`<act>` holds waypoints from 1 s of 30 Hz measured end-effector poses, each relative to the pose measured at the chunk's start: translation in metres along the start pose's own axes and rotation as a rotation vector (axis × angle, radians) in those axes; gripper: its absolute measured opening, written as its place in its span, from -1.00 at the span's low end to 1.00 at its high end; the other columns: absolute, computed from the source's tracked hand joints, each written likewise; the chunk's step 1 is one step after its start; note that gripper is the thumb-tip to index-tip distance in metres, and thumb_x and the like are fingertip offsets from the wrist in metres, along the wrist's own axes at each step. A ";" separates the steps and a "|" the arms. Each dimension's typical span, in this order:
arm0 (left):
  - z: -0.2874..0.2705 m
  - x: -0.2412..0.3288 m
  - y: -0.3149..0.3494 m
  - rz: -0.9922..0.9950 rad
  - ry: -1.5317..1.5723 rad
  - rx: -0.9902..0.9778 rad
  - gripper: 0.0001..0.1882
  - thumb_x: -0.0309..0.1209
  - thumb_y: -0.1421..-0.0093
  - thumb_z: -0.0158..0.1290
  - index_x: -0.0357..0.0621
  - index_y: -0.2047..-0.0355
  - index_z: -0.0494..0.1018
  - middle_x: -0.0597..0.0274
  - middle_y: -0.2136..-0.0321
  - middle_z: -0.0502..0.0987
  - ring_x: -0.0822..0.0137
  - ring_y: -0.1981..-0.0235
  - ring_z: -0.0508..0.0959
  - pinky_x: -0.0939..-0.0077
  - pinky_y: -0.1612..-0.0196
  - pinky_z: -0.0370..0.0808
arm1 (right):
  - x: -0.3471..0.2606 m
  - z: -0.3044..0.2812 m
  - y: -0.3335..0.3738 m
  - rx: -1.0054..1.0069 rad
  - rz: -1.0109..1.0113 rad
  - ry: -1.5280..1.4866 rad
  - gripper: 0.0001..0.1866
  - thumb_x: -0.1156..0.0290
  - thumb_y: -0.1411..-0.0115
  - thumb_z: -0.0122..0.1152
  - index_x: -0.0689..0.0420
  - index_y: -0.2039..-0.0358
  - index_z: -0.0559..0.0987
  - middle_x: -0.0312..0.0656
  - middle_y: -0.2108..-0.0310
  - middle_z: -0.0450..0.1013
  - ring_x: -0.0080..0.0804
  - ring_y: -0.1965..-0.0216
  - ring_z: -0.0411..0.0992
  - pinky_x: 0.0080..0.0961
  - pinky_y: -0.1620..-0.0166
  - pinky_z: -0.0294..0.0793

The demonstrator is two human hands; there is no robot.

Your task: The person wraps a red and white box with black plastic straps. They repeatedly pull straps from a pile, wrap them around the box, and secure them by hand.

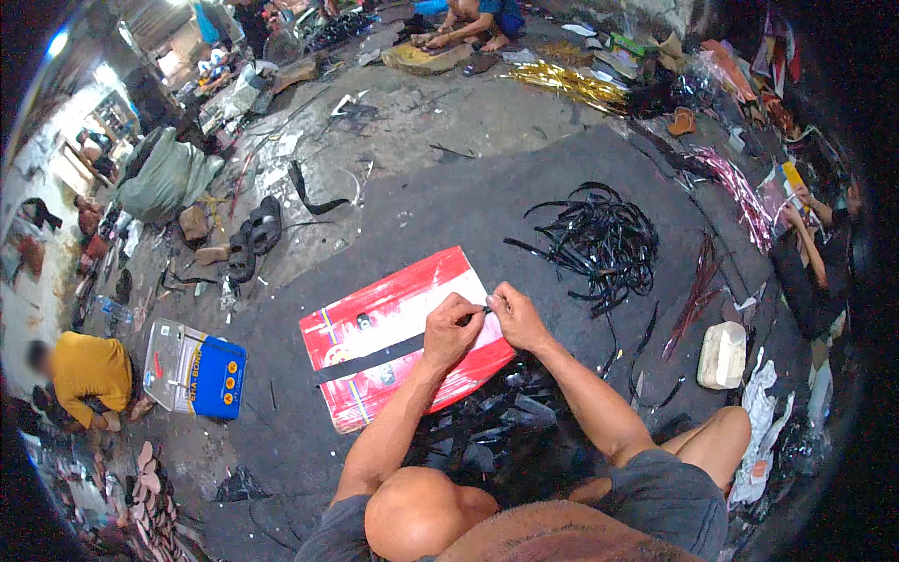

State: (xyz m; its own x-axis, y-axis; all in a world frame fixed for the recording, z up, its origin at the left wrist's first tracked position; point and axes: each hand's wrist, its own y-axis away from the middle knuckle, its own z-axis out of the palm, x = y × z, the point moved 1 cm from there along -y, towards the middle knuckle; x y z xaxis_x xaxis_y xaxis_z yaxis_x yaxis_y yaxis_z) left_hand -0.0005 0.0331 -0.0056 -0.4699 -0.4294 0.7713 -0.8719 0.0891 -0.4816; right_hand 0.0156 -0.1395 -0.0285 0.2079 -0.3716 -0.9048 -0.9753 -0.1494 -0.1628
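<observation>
A flat red and white box (403, 295) lies tilted on the dark mat in front of me. Across it runs a black strip (375, 361), its left end reaching the box's edge. My left hand (451, 330) is closed in a pinch over the strip's right part. Beside it, my right hand (520, 317) pinches the strip's right end at the box's right edge; the fingers hide most of that end. Between my legs and the box are many dark, shiny cut scraps (496, 412).
A tangle of shiny black strips (599, 244) lies beyond my right hand. A pale block (723, 354) sits near my right knee. To the left stand a blue and clear container (201, 370) and dark sandals (255, 236). People sit at the left, right and far side.
</observation>
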 end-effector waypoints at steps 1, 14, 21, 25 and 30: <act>0.001 -0.001 0.000 0.007 -0.001 -0.005 -0.97 -0.53 -0.06 0.26 -0.21 0.47 0.63 0.18 0.51 0.55 0.32 0.51 0.58 0.46 0.40 0.52 | 0.014 0.004 0.000 0.017 0.007 -0.109 -0.68 0.20 -0.40 0.13 0.19 0.37 0.41 -0.27 0.55 0.35 -0.45 0.50 0.34 -0.35 0.43 0.34; 0.004 -0.005 -0.003 0.088 0.018 0.019 -0.95 -0.53 -0.03 0.28 -0.22 0.46 0.64 0.16 0.53 0.54 0.29 0.51 0.57 0.44 0.42 0.49 | -0.020 0.002 -0.043 0.023 0.113 0.331 -0.64 0.11 -0.39 0.06 0.21 0.20 0.47 0.04 0.44 0.53 0.00 0.40 0.51 -0.07 0.30 0.45; 0.002 0.002 -0.001 0.015 0.062 -0.030 -0.97 -0.55 -0.03 0.26 -0.22 0.47 0.63 0.17 0.52 0.56 0.35 0.51 0.57 0.47 0.41 0.51 | -0.015 0.004 -0.043 0.092 0.098 0.372 -0.72 0.26 -0.36 0.08 0.28 0.22 0.49 0.26 0.32 0.56 0.31 0.21 0.54 0.15 0.14 0.48; 0.000 -0.004 -0.001 -0.009 0.056 -0.043 -0.95 -0.57 -0.01 0.26 -0.20 0.47 0.64 0.21 0.50 0.58 0.38 0.50 0.58 0.50 0.39 0.53 | -0.009 0.010 -0.040 0.138 0.158 0.188 -0.75 0.31 -0.35 0.13 0.29 0.25 0.51 0.24 0.33 0.56 0.32 0.21 0.53 0.09 0.16 0.48; -0.002 -0.002 -0.001 0.018 0.036 -0.044 -0.95 -0.55 -0.01 0.28 -0.21 0.48 0.62 0.21 0.49 0.59 0.38 0.49 0.59 0.48 0.39 0.54 | 0.007 0.013 -0.039 0.194 0.180 0.149 -0.76 0.31 -0.31 0.18 0.27 0.31 0.53 0.21 0.34 0.56 0.27 0.21 0.54 0.03 0.18 0.48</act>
State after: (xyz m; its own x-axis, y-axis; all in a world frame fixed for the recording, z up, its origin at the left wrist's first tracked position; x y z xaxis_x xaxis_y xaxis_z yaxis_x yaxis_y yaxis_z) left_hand 0.0008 0.0361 -0.0061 -0.4892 -0.3946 0.7778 -0.8683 0.1364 -0.4770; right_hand 0.0542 -0.1244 -0.0337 0.0247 -0.5087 -0.8606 -0.9906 0.1036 -0.0897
